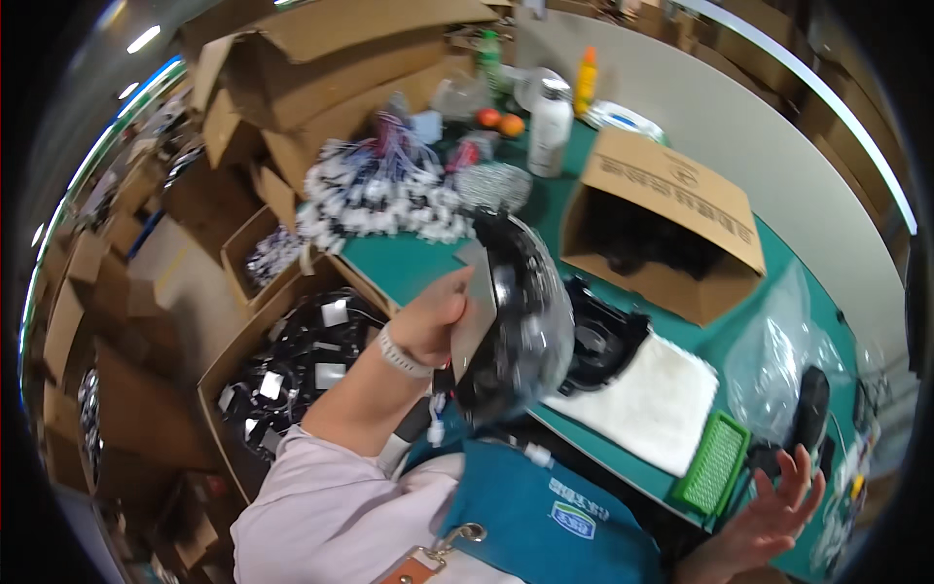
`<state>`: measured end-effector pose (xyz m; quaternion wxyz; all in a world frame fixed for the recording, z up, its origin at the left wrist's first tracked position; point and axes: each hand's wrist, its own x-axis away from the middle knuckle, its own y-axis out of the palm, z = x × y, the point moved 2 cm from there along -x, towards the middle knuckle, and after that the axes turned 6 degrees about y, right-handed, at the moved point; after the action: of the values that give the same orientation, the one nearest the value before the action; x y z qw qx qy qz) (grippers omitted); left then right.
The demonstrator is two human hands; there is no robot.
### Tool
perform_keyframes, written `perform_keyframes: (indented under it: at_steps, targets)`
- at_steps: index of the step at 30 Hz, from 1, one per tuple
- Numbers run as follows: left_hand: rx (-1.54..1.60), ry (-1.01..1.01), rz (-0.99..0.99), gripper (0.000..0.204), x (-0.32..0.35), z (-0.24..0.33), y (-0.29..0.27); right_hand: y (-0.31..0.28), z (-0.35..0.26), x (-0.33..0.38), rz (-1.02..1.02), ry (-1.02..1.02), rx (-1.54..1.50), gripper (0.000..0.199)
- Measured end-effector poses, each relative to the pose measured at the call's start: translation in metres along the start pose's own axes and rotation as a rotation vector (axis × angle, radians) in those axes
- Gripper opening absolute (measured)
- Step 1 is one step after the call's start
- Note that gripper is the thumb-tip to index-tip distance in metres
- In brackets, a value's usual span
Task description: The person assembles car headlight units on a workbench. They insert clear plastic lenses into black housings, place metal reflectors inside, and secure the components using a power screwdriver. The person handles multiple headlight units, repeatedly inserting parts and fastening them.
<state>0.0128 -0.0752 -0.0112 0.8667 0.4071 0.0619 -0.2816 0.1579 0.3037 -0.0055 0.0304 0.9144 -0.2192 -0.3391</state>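
My left hand (pixel 435 316) is closed on a glossy black plastic housing (pixel 530 311) with a rounded, see-through-looking face, lifted over the table's near edge. A pale flat patch shows on its side by my fingers, and motion smears its details. Off to the right, my right hand (pixel 783 506) has its fingers spread and holds nothing; the closest thing to it is a green perforated tray (pixel 715 462). Behind the lifted housing, a black plastic part with a round opening (pixel 603 341) lies by a folded white cloth (pixel 647 404).
A carton (pixel 219 404) of black parts stands left of the green table (pixel 384 263). White-plugged wire bundles (pixel 379 190) lie at the back left. An open cardboard box (pixel 671 185), a white bottle (pixel 551 127) and a clear plastic bag (pixel 778 360) occupy the far and right sides.
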Motion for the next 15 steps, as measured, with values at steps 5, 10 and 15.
perform_keyframes:
  at_steps: [5,10,15]
  targets:
    - [0.683,0.188,-0.042,0.045,0.018,0.052,-0.051,0.031,-0.019,-0.006,0.106,-0.062,0.368,0.057]
    - [0.744,0.247,-0.202,0.046,0.046,0.068,-0.048,-0.016,-0.005,-0.014,-0.077,-0.026,0.208,0.046]
    - [0.545,0.358,-0.242,0.052,0.074,0.138,-0.076,-0.099,0.003,-0.035,-0.186,-0.017,0.450,0.050]
